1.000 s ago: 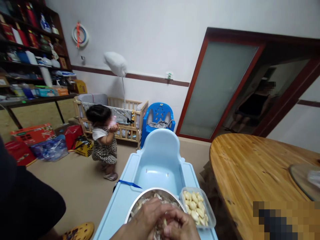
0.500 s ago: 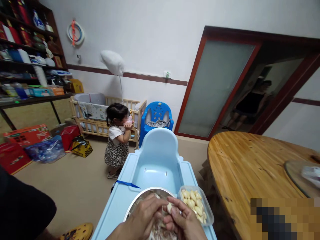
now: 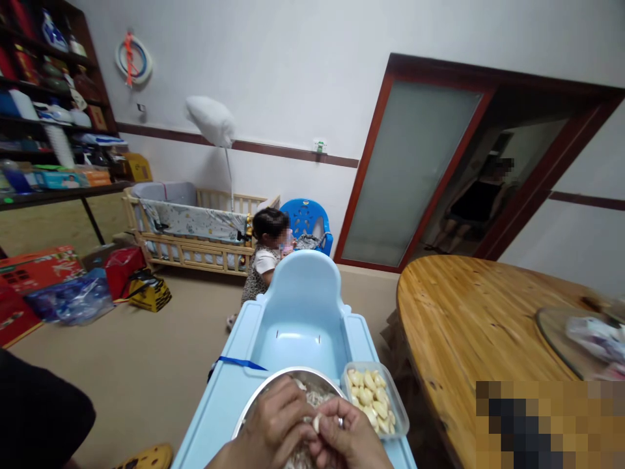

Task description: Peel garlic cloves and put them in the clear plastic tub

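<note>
Both my hands meet at the bottom edge over a steel bowl (image 3: 273, 384) of garlic skins. My left hand (image 3: 273, 426) and my right hand (image 3: 349, 436) pinch one pale garlic clove (image 3: 317, 422) between their fingertips, fingers closed round it. A ring shows on my right hand. Right of the bowl stands a clear plastic tub (image 3: 396, 410) holding several peeled cloves. Bowl and tub rest on the tray of a light blue child's seat (image 3: 303, 306).
A round wooden table (image 3: 463, 326) with a glass turntable (image 3: 551, 332) fills the right. A small child (image 3: 263, 251) stands behind the seat, near a wooden cot (image 3: 190, 241) and blue chair (image 3: 305, 218). Shelves and boxes line the left. A person stands in the far doorway.
The child has walked rightward from the open floor to behind the blue seat. The view has turned slightly left. My hands stay over the bowl, the clove now showing between the fingertips.
</note>
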Demonstrator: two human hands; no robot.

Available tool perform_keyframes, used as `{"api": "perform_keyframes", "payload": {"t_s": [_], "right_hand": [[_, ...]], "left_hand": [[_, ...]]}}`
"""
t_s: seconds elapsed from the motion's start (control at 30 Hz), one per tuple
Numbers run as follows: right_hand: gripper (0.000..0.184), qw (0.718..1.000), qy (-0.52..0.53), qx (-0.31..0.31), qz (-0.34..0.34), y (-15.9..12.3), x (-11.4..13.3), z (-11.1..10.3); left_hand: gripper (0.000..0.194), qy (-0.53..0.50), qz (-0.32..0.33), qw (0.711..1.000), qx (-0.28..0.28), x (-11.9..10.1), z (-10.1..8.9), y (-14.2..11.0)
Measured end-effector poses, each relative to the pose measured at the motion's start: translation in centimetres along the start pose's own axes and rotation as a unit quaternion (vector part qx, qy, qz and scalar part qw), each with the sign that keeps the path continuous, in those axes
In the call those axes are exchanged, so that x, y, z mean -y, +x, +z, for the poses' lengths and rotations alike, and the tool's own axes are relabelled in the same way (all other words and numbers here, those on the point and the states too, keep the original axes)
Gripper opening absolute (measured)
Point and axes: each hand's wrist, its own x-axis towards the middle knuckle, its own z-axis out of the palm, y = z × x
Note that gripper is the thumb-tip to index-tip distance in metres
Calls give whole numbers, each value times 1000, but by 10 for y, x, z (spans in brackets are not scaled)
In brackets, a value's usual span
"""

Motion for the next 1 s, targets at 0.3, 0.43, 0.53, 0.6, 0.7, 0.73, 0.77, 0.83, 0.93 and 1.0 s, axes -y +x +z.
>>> {"api": "perform_keyframes", "payload": {"t_s": [0.3,0.43,0.53,0.6,0.7,0.73,0.77,0.83,0.93,1.0], "right_hand": [[38,1000,3,28,10,2,3,0],[34,999,17,24,14,1,6,0],[33,999,26,16,13,0,6,0],[33,999,28,13,15,-1,6,0],[33,999,33,14,10,-2,6,2],[33,999,36,14,7,-2,6,2],[35,999,38,15,7,-2,6,3],[38,999,39,18,14,-1,7,3],[37,999,26,16,27,-1,8,4],[36,999,18,12,31,-2,8,4]], "left_hand": [[22,14,-5,1000,9,1,0,-2],[23,15,2,1000,-5,1,1,-1],[20,5,10,999,-31,0,0,1],[17,-7,19,998,-51,0,0,1],[16,-21,28,998,-57,2,0,0],[16,-23,31,998,-56,3,1,-1],[16,-24,34,998,-55,3,2,-1],[16,-25,37,997,-57,3,2,-2],[17,-21,31,998,-57,2,2,-2],[18,-17,27,998,-58,2,2,-1]]}}
